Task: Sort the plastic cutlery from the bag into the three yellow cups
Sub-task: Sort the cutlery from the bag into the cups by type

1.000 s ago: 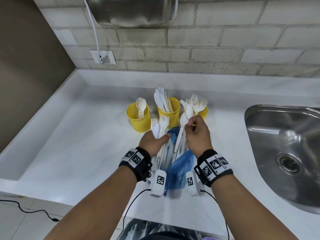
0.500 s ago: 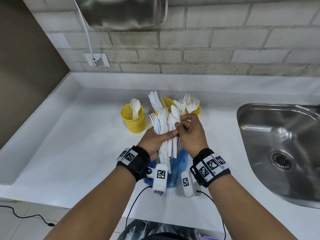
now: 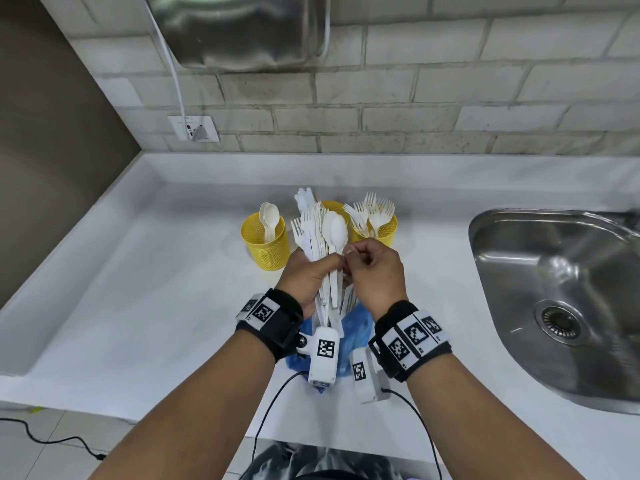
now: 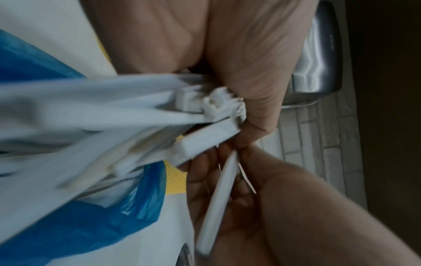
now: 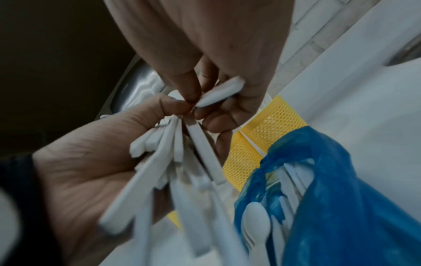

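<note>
**White cutlery gripped over the blue bag**

White counter (image 3: pixel 145 292) runs from the left wall to a steel sink (image 3: pixel 554 292) on the right, with a brick wall (image 3: pixel 450 98) behind. Both forearms reach forward from the near edge and meet at the middle, wrists banded in black straps with printed tags.

The left hand (image 3: pixel 308 275) is raised, palm turned inward, its fingers and thumb curled round a bundle (image 3: pixel 317 237) of white forks, knives and spoons that stands upright, heads up, handles hanging below the fist. The right hand (image 3: pixel 375 271) sits just beside it, knuckles up, touching the left thumb; its thumb and forefinger pinch the neck of one spoon (image 3: pixel 334 230) at the front of the bundle. From the right wrist view the other fingers (image 5: pixel 218 124) are curled loosely behind the handles.

Under the hands the blue bag (image 3: pixel 356 327) lies on the counter, its mouth open, with more cutlery inside, among it a spoon and a fork.

Behind the hands stand the three yellow cups: the left cup (image 3: pixel 265 247) holds spoons, the middle cup (image 3: pixel 332 206), mostly hidden by the bundle, holds knives, and the right cup (image 3: pixel 384 232) holds forks.
</note>
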`<action>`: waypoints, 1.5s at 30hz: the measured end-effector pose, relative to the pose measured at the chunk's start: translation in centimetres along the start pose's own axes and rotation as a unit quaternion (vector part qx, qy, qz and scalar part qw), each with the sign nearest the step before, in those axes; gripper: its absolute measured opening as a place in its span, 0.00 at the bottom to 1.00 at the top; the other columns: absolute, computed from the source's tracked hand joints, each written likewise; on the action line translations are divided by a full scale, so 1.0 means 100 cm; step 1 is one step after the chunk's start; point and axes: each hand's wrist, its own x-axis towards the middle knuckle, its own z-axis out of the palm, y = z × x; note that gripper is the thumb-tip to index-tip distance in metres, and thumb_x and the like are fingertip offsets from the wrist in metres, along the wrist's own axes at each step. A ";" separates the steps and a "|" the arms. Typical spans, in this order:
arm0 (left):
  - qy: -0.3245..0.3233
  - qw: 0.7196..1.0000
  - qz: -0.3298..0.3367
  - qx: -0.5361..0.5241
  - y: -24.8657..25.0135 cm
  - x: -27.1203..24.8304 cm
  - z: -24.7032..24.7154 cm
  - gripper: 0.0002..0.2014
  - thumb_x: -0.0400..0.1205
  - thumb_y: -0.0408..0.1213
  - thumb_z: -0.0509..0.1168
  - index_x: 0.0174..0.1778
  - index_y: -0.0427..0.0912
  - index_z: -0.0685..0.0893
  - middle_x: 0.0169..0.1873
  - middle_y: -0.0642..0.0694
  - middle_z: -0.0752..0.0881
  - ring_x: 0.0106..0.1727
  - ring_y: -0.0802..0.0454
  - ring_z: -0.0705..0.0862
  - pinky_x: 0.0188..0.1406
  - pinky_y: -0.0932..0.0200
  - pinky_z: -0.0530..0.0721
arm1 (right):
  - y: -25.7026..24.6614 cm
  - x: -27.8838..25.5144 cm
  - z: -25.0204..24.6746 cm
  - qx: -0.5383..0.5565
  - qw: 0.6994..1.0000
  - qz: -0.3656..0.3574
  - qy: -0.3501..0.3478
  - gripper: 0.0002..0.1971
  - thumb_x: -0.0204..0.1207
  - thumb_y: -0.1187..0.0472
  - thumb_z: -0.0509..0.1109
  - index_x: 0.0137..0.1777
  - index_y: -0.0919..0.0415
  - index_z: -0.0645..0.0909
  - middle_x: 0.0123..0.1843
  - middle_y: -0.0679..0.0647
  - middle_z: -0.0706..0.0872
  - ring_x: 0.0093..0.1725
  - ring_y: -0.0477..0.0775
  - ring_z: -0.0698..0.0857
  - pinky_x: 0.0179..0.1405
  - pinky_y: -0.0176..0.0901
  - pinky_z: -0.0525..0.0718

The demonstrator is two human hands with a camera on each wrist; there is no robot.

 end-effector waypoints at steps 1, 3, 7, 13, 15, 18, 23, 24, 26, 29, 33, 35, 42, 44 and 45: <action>0.000 1.000 0.001 -0.001 0.001 -0.001 0.001 0.18 0.78 0.16 0.65 0.64 0.28 0.84 0.47 0.30 0.89 0.45 0.37 0.88 0.46 0.46 0.88 | -0.001 -0.001 0.002 0.010 1.000 0.009 -0.002 0.08 0.80 0.56 0.73 0.39 0.50 0.88 0.35 0.48 0.91 0.37 0.55 0.90 0.46 0.57 0.93; 0.003 1.000 0.000 -0.010 0.000 -0.002 0.003 0.17 0.79 0.17 0.64 0.64 0.27 0.84 0.48 0.29 0.88 0.48 0.36 0.88 0.49 0.44 0.87 | -0.003 -0.002 0.007 0.033 0.999 0.024 0.003 0.09 0.76 0.50 0.73 0.35 0.48 0.89 0.30 0.43 0.89 0.35 0.54 0.87 0.49 0.58 0.92; 0.006 0.999 -0.020 -0.035 0.001 -0.004 0.005 0.15 0.83 0.23 0.65 0.66 0.27 0.83 0.51 0.29 0.88 0.51 0.36 0.89 0.51 0.45 0.88 | -0.012 -0.004 0.007 0.011 0.999 0.015 -0.028 0.23 0.84 0.55 0.69 0.24 0.54 0.80 0.21 0.42 0.78 0.28 0.50 0.76 0.39 0.46 0.78; 0.041 0.998 0.003 -0.039 0.005 -0.003 -0.001 0.12 0.81 0.24 0.70 0.60 0.26 0.85 0.45 0.32 0.89 0.46 0.39 0.90 0.44 0.46 0.88 | -0.024 -0.011 -0.002 -0.169 0.973 0.005 -0.160 0.18 0.88 0.41 0.58 0.64 0.44 0.86 0.66 0.54 0.69 0.69 0.56 0.67 0.78 0.48 0.64; 0.048 0.998 0.005 -0.032 0.007 -0.001 -0.003 0.07 0.78 0.20 0.67 0.49 0.30 0.87 0.36 0.36 0.86 0.39 0.42 0.86 0.39 0.50 0.86 | -0.022 -0.012 -0.008 -0.128 0.971 0.029 -0.201 0.35 0.78 0.35 0.60 0.86 0.38 0.65 0.75 0.51 0.66 0.78 0.54 0.64 0.84 0.54 0.62; 0.060 0.997 0.015 -0.039 0.011 -0.001 -0.003 0.07 0.77 0.19 0.67 0.44 0.34 0.85 0.32 0.39 0.82 0.34 0.45 0.83 0.34 0.54 0.84 | -0.017 -0.013 -0.008 -0.036 0.960 0.076 -0.267 0.45 0.66 0.42 0.70 0.85 0.38 0.58 0.76 0.50 0.77 0.75 0.55 0.79 0.74 0.66 0.81; 0.029 0.997 0.059 -0.029 0.012 -0.004 0.004 0.12 0.80 0.21 0.70 0.58 0.33 0.85 0.41 0.38 0.86 0.46 0.44 0.87 0.49 0.47 0.89 | -0.015 -0.015 0.000 -0.011 0.948 0.041 -0.316 0.36 0.67 0.63 0.75 0.77 0.54 0.70 0.59 0.55 0.91 0.55 0.54 0.92 0.54 0.59 0.93; 0.020 0.997 0.071 -0.025 0.014 -0.006 0.007 0.13 0.80 0.22 0.70 0.60 0.34 0.84 0.42 0.41 0.87 0.47 0.45 0.88 0.50 0.48 0.89 | -0.017 -0.015 0.000 0.000 0.949 0.046 -0.311 0.32 0.69 0.67 0.75 0.74 0.55 0.72 0.54 0.57 0.92 0.47 0.54 0.93 0.43 0.55 0.93; 0.004 0.996 0.091 -0.023 0.017 -0.008 0.010 0.16 0.81 0.22 0.71 0.64 0.35 0.84 0.45 0.42 0.89 0.51 0.46 0.89 0.53 0.48 0.89 | -0.018 -0.015 0.002 0.026 0.950 0.062 -0.305 0.26 0.73 0.72 0.72 0.71 0.58 0.75 0.45 0.61 0.91 0.32 0.53 0.90 0.28 0.46 0.86; 0.002 0.992 0.122 0.023 0.019 -0.008 0.012 0.18 0.79 0.24 0.75 0.64 0.38 0.85 0.53 0.43 0.92 0.56 0.46 0.91 0.55 0.50 0.88 | -0.011 -0.012 0.009 0.023 0.968 0.054 -0.244 0.21 0.72 0.68 0.72 0.66 0.57 0.80 0.43 0.64 0.91 0.31 0.55 0.84 0.28 0.47 0.81; 0.002 0.980 0.171 0.107 0.025 -0.009 0.014 0.22 0.76 0.25 0.78 0.66 0.40 0.86 0.56 0.48 0.93 0.60 0.52 0.90 0.62 0.54 0.87 | -0.008 -0.015 0.014 0.058 0.981 0.033 -0.180 0.15 0.76 0.71 0.70 0.60 0.57 0.85 0.32 0.42 0.87 0.28 0.39 0.81 0.27 0.34 0.77; -0.006 0.972 0.185 0.142 0.027 -0.010 0.013 0.21 0.75 0.27 0.78 0.65 0.42 0.86 0.55 0.50 0.93 0.59 0.52 0.91 0.62 0.52 0.87 | -0.009 -0.016 0.015 0.069 0.981 0.046 -0.175 0.11 0.74 0.74 0.67 0.52 0.62 0.85 0.27 0.46 0.84 0.24 0.43 0.79 0.25 0.39 0.75; -0.081 0.975 0.144 0.152 0.040 -0.016 -0.002 0.18 0.74 0.31 0.81 0.59 0.35 0.87 0.52 0.35 0.92 0.54 0.43 0.92 0.60 0.40 0.89 | -0.020 -0.018 0.005 0.156 0.941 0.113 -0.277 0.09 0.75 0.77 0.63 0.52 0.71 0.81 0.24 0.57 0.69 0.22 0.52 0.66 0.26 0.41 0.65; -0.133 0.979 0.111 0.111 0.045 -0.019 -0.008 0.13 0.74 0.32 0.80 0.53 0.41 0.91 0.52 0.35 0.92 0.55 0.42 0.91 0.62 0.39 0.87 | -0.025 -0.019 0.001 0.164 0.922 0.111 -0.333 0.09 0.73 0.76 0.65 0.38 0.63 0.83 0.24 0.56 0.68 0.20 0.51 0.66 0.27 0.41 0.65; -0.164 0.979 0.091 0.085 0.048 -0.020 -0.011 0.14 0.73 0.33 0.80 0.54 0.44 0.92 0.54 0.36 0.92 0.58 0.41 0.90 0.65 0.39 0.86 | -0.025 -0.019 0.000 0.162 0.912 0.112 -0.359 0.11 0.72 0.74 0.67 0.32 0.60 0.81 0.24 0.56 0.68 0.20 0.51 0.66 0.27 0.41 0.65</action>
